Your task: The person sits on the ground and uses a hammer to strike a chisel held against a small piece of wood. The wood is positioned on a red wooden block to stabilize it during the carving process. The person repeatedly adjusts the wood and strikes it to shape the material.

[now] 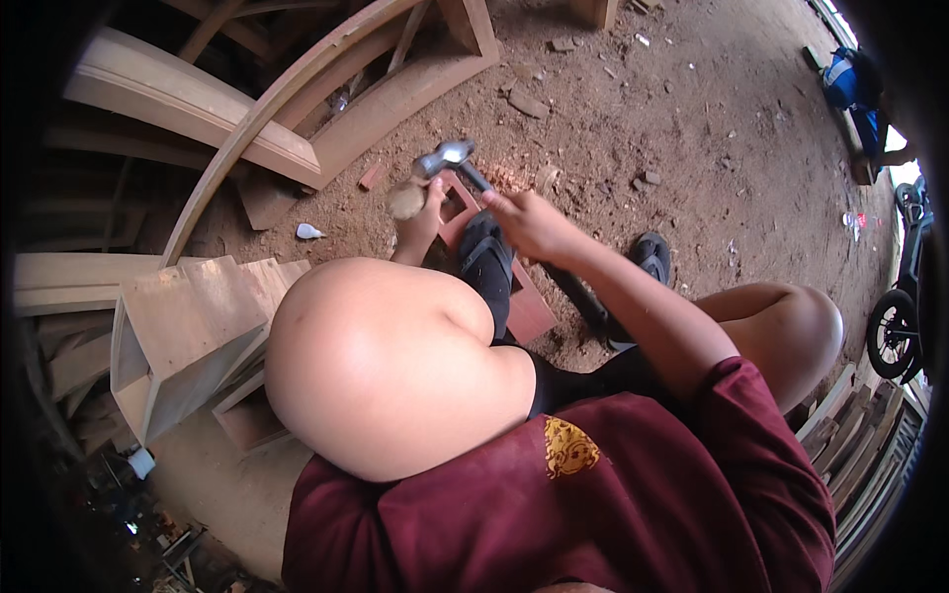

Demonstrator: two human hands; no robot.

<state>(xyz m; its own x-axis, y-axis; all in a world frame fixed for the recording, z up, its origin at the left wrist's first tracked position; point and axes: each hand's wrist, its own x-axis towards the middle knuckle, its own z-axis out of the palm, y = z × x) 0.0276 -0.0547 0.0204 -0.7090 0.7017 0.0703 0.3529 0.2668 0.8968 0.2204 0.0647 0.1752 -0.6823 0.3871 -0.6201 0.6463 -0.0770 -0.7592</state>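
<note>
My right hand is closed round the dark handle of a hammer. The metal hammer head is raised above my left hand. That hand's fingers are wrapped round a pale, round-ended wooden handle, somewhat blurred; whatever lies below its grip is hidden. Beside this hand lies a reddish wooden piece with a squarish hole cut near its far end. My sandalled left foot rests across that piece.
Curved wooden frames and stacked timber fill the left. A box-like wooden piece stands by my left knee. Chips lie on the dirt ground. At the right are a motorbike and stacked planks.
</note>
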